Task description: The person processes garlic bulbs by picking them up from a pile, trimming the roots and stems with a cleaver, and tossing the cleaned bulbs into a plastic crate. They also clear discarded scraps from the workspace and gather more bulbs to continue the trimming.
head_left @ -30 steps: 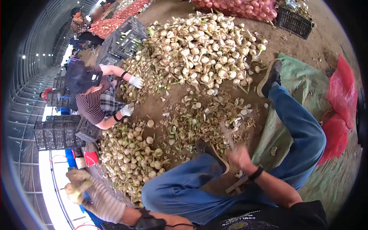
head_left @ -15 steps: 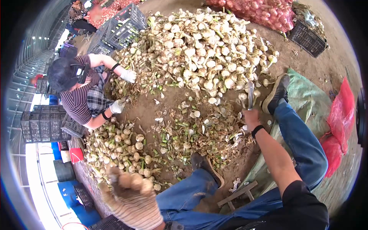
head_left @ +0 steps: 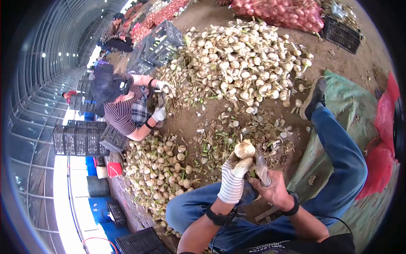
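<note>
"What do the hands hold?"

"The left hand (head_left: 232, 178), in a striped glove, is closed around one garlic bulb (head_left: 245, 149), held above the trimmings (head_left: 228, 131). The bare right hand (head_left: 272, 188) grips one knife (head_left: 261, 167), its blade pointing up just beside the bulb. I can't tell whether they touch."

"Any open room?"

"Bare soil (head_left: 182, 120) runs between the large pile (head_left: 249, 63) and the small pile (head_left: 160, 169). The large pile's right edge comes near the shoe (head_left: 314, 96). Beyond that, a green sheet (head_left: 347, 101) lies under the bent leg."

"And containers?"

"The upper-right crate (head_left: 340, 34) has dry scraps and pale plastic on top. The crate by the large pile (head_left: 163, 42) holds green-and-white pieces. A red mesh sack (head_left: 279, 12) at the top is packed with bulbs. I can't make out what's in the red bucket (head_left: 114, 169)."

"Counts?"

"Two piles, one red bucket, one bulb in hand. The piled bulbs overlap too much to count. One co-worker (head_left: 120, 101) sits between the piles, at their left side."
</note>
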A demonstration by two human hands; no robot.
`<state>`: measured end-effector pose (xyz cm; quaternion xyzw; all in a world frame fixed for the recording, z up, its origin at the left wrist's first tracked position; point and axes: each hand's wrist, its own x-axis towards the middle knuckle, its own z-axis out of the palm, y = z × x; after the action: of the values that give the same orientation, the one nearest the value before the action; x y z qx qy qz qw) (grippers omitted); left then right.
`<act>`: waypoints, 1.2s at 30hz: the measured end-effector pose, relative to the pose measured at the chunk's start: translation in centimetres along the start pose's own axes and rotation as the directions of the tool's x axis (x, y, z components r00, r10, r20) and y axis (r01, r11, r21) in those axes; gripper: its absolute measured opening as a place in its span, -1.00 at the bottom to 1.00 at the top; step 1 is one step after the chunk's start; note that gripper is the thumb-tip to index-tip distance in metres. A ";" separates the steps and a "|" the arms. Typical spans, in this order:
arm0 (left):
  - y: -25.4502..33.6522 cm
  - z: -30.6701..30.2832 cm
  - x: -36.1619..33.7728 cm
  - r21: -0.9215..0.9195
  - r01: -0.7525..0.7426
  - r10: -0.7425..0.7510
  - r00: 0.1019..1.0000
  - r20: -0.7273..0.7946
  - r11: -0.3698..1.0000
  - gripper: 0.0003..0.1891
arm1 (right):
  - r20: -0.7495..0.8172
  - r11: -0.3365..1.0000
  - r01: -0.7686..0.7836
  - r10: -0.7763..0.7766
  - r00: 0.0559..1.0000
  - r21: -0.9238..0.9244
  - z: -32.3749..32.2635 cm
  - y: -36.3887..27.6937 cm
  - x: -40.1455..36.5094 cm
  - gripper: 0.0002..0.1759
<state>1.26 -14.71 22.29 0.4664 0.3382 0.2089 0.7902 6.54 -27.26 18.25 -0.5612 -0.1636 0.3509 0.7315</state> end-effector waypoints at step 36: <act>6.3 -0.4 -4.8 -0.164 -0.148 0.189 0.944 0.271 0.975 -0.56 | 0.265 0.798 0.043 0.149 0.953 -0.601 -9.0 6.1 -4.8 -0.79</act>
<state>-2.42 -14.60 29.34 0.4617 0.1638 0.2299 0.8409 6.90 -36.20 10.47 -0.7083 -0.3590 0.3825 0.4723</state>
